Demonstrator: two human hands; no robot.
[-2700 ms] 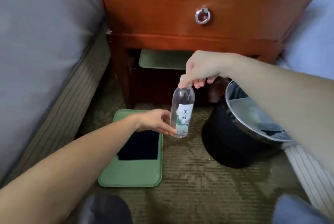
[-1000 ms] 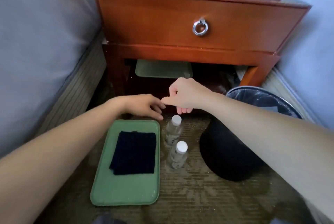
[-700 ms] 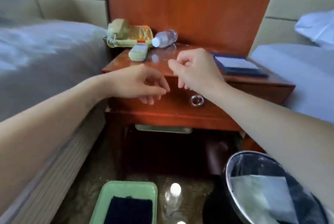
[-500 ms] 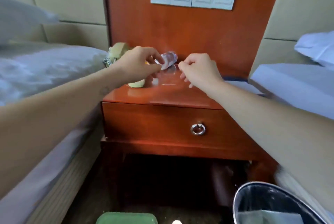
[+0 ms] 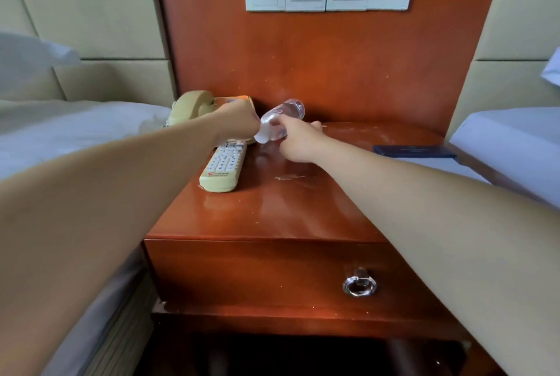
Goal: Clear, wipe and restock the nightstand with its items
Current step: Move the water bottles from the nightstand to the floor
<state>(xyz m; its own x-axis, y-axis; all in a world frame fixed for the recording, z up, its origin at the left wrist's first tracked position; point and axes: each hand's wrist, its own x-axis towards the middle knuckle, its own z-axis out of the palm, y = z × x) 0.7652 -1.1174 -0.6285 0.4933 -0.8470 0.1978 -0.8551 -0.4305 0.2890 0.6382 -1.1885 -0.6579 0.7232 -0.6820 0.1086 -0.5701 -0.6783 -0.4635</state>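
Now the view had lifted from the floor, where a second earlier both hands hovered over a green tray and two standing bottles, up to the top of the nightstand. I judged the clearing was only partly done. The telephone sat at the back left corner. The remote lay just in front of it, its far end under the left wrist.

The left hand had reached in over both of them. Its fingers were curled, and its knuckles sat against the near end of the water bottle. The back of the hand hid the fingertips, so I could not tell whether they really pinched the cap.

Half a second before, the bottle had lain on its side at the back of the top, and the right hand was not yet touching it. Here it was tilted, near end low and far end raised toward the back panel. It seemed to be coming up off the wood.

The right hand had closed on it from the right. Its fingers wrapped round the middle of the barrel and its thumb showed on the upper side. So the bottle ran crosswise between the two hands, with the left at its near end and the right round its belly.

Farther right, a dark blue booklet lay flat at the edge of the top, well apart from the hands. To my mind, wiping had to wait until these remaining items went down too.
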